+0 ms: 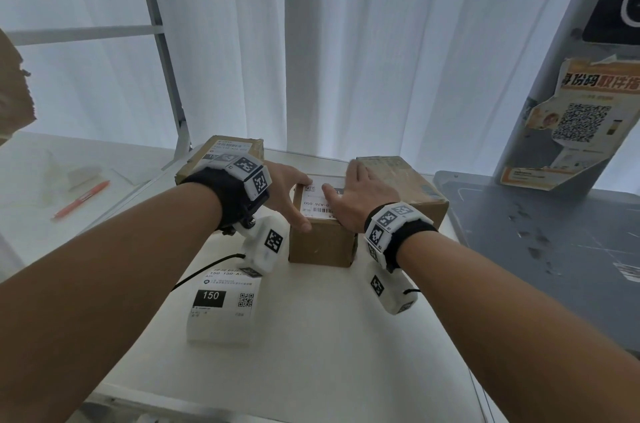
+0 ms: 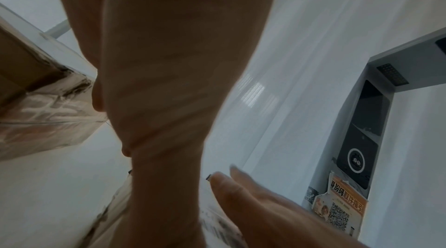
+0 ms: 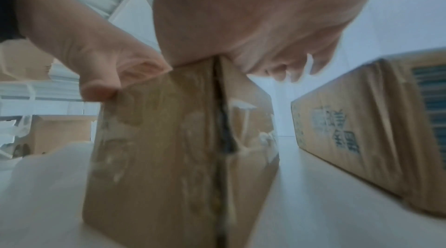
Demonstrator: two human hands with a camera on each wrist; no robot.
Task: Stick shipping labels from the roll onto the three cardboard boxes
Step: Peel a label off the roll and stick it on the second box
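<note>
- My right hand (image 1: 360, 201) lies flat, fingers straight, on the label (image 1: 317, 201) atop the middle box (image 1: 320, 242), pressing it so the adhesive takes.
- My left hand (image 1: 289, 194) braces that box's left edge, thumb down the front corner and fingers extended over the top, gripping nothing; I judge this keeps the box from sliding.
- The far-left box (image 1: 221, 154) already wears a label; the right box (image 1: 408, 183) shows none that I can see.
- The label roll (image 1: 221, 305) waits near me on the white table (image 1: 311, 353), within easy reach.
</note>
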